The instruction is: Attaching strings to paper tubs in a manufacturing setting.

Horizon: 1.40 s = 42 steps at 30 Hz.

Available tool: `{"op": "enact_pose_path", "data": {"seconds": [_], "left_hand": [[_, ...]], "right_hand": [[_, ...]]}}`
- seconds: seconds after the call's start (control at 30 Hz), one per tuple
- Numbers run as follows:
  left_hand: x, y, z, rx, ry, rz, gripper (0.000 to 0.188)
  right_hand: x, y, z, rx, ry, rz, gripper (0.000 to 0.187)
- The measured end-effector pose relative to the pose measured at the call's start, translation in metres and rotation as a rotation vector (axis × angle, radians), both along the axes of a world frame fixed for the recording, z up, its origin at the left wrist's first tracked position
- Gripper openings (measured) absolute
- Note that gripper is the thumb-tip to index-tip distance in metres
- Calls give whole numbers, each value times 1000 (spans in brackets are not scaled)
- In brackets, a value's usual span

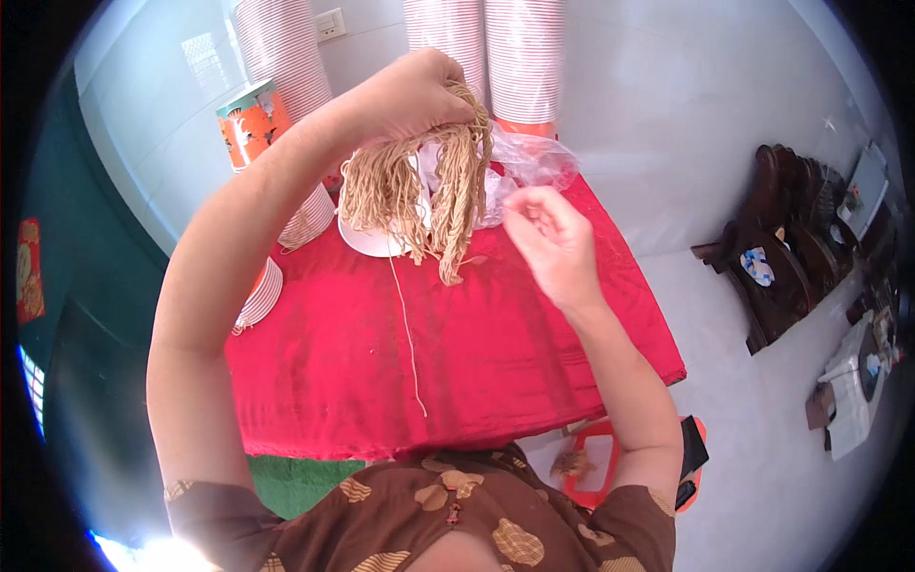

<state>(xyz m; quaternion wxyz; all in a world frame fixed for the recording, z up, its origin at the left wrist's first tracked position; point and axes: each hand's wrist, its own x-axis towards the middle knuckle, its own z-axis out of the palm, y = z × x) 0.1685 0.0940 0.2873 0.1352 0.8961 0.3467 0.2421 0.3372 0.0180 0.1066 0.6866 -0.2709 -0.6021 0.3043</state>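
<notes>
My left hand [415,100] reaches over the far part of the table, its fingers closed round the top of a bundle of tan yarn-like strands [464,191]. The strands hang in loose, twisted lengths over a white bowl or plate [367,243], hiding much of it. A single thin strand [408,329] trails from there toward me across the red tablecloth [324,381]. To the right of the bundle, and apart from it, my right hand [551,238] is raised with its fingers curled in a pinch. Whether a thin strand sits between those fingertips is too small to make out.
Tall stacks of paper bowls [522,67] stand at the back near the wall. An orange patterned tub [253,124] and more stacked bowls [262,294] are at the left. Clear plastic wrap [538,157] lies behind my right hand. Dark wooden chairs [786,238] stand off to the right.
</notes>
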Motion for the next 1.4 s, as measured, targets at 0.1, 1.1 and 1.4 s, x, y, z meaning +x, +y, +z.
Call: {"op": "enact_pose_path", "data": {"seconds": [0.1,1.1,1.4], "left_hand": [[13,-5,-7,83,17,75,27],[-4,27,-5,-11,19,38,25],[-28,39,3,-24,-53,38,21]], "right_hand": [[-26,15,7,-4,24,-93,16],[23,13,-44,-789,-59,422,17],[51,-2,-68,-842,-297,345,19]]}}
